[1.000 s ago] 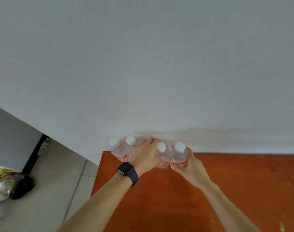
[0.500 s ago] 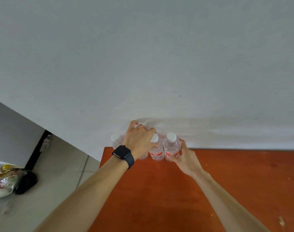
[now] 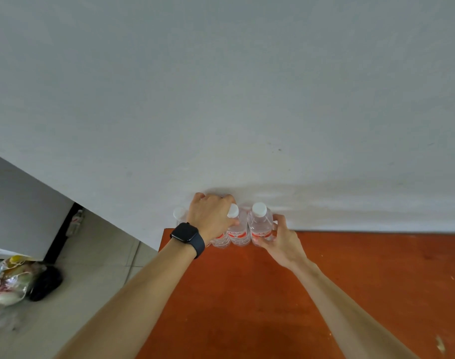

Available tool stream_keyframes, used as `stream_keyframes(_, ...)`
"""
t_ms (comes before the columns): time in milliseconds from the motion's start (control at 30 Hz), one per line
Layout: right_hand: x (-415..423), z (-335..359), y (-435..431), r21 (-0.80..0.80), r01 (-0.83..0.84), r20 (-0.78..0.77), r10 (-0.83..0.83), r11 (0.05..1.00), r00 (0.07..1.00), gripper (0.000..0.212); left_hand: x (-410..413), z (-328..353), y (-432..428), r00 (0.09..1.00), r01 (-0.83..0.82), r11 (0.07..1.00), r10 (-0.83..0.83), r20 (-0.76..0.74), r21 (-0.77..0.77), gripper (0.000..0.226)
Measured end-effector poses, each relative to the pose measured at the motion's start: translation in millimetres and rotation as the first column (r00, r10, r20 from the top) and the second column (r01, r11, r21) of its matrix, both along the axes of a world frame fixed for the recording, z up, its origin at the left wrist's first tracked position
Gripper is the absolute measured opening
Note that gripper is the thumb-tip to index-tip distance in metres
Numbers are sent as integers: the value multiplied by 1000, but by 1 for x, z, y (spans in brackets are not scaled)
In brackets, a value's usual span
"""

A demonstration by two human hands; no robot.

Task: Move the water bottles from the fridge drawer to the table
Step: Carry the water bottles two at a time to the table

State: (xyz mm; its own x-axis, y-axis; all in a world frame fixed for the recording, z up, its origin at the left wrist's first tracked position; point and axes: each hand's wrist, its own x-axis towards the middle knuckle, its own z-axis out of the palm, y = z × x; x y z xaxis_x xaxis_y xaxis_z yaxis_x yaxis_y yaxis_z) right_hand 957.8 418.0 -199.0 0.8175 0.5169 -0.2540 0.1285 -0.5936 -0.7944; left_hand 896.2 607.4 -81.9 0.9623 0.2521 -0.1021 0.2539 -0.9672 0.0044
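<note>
1. The white plaster wall stands right behind the far edge of my orange-brown wooden worktop, and the clear plastic water bottles with white caps and red labels stand upright in a row against it at the worktop's far left corner.
2. My left hand, with a black square smartwatch on the wrist, lies curled over the tops of the bottles on the left of the row; it hides their caps, and I cannot tell whether its fingers truly grip a bottle or only rest on it.
3. My right hand grasps the rightmost bottle low on its body, thumb and fingers on either side, near the label.
4. Counting: three white caps show plainly, one at the far left past my watch, one at my left knuckles, one on the bottle in my right hand. At least one more bottle body shows under my left palm, so four at least; my hand covers any exact count.
5. Left of the worktop lies pale tiled floor.
6. On that floor at the near left sit one crumpled shiny plastic bag and one dark rounded object touching it.
7. A grey cabinet side stands far left, with something small and blurred beside its dark edge.
</note>
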Motion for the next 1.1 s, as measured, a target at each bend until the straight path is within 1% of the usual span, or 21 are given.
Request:
stream_keyframes(233,5,2,-4,-18,-46,2,46,999,999,79,3,1,3,1000,14,996,-16,-19,-87,31)
stream_keyframes(367,0,2,-2,-33,-56,49,58,998,997,80,1,0,4,1000,20,999,-20,-9,-37,30)
stream_keyframes(500,0,5,0,-57,-64,51,67,996,996,80,1,2,4,1000,1,995,-2,-14,-101,31)
stream_keyframes(700,-1,10,0,-78,-65,26,67,995,997,81,-1,5,4,999,-16,988,8,-48,-152,23)
stream_keyframes(767,-2,11,0,-88,-59,18,61,994,998,81,-1,5,3,999,-19,987,11,-50,-160,26)
stream_keyframes(867,-4,16,0,-107,-52,-3,52,993,999,82,-7,3,-1,998,14,989,-22,-54,-148,41)
stream_keyframes(933,-7,21,-2,-122,-53,-9,52,991,999,84,-14,3,-5,998,60,991,-63,-23,-121,50)
stream_keyframes(967,-9,25,-4,-134,-52,-8,51,990,999,84,-19,4,-6,997,77,992,-77,5,-104,51)
stream_keyframes(1100,-26,46,-22,-183,-13,2,13,983,1000,83,-42,13,-22,988,103,987,-87,128,-124,46)
